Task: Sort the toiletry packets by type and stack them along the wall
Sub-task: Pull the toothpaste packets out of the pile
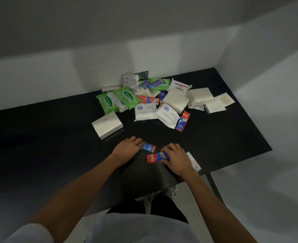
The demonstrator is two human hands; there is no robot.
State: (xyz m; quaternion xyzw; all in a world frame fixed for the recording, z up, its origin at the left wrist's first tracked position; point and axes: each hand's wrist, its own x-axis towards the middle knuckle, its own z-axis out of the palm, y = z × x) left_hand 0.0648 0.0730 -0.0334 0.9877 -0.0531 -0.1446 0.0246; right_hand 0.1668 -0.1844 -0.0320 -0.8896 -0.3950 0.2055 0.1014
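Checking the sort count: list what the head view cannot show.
Red sachet: head view, right hand grips it, hiding one end.
Pale packet: head view, partly under that hand; type unreadable.
Pile: head view, packets overlap; lower ones hidden, count unclear.

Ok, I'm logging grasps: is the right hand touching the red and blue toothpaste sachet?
Touching. The head view shows the right hand pinching the blue end of the toothpaste sachet between fingers and thumb.
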